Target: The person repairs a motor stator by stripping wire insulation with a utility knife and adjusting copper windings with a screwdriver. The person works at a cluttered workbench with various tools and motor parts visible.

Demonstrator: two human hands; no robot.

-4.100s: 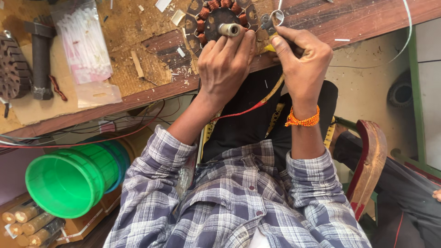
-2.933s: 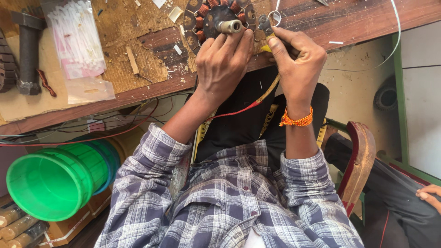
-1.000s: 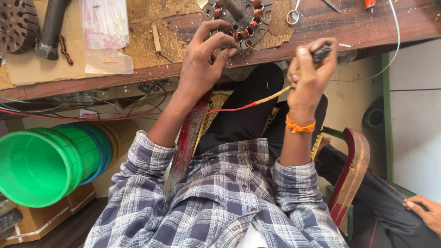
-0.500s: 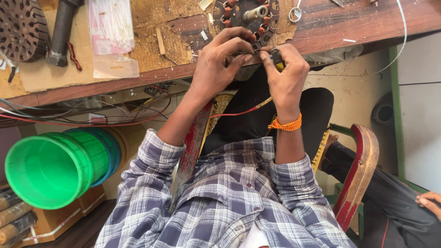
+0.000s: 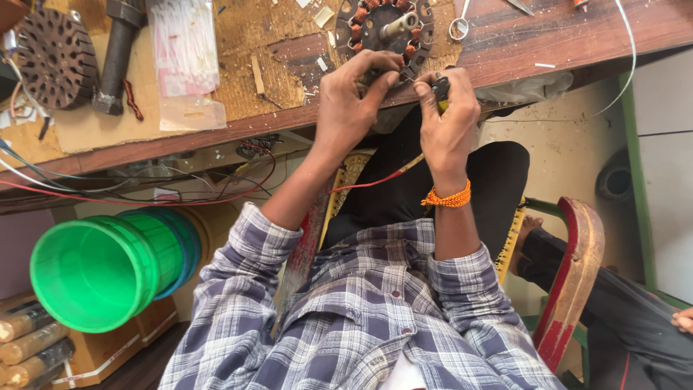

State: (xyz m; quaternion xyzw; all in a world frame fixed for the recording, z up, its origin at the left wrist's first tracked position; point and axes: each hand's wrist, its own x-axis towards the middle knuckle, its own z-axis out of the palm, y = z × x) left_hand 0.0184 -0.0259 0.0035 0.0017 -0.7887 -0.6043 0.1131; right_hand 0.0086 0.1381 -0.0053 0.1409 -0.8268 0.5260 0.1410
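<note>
A round motor stator [image 5: 375, 29] with copper-wound coils and a metal shaft lies on the wooden workbench [image 5: 563, 43]. My left hand [image 5: 350, 108] rests on its near rim, fingers curled over the coils. My right hand [image 5: 447, 115], with an orange thread band at the wrist, is closed on a small black and yellow tool [image 5: 440, 88] held against the stator's edge. A red wire [image 5: 361, 184] runs from under my hands down to my lap.
Scissors [image 5: 459, 23] lie right of the stator. A second stator core [image 5: 56, 56], a dark cylinder [image 5: 115, 61] and a plastic packet [image 5: 180, 58] sit at left. Green buckets [image 5: 101, 267] stand under the bench. Another person's hand [image 5: 682, 318] shows at far right.
My right hand has come in from beside the bench edge to the stator's rim with the tool. My left hand stays on the stator. The view has shifted slightly.
</note>
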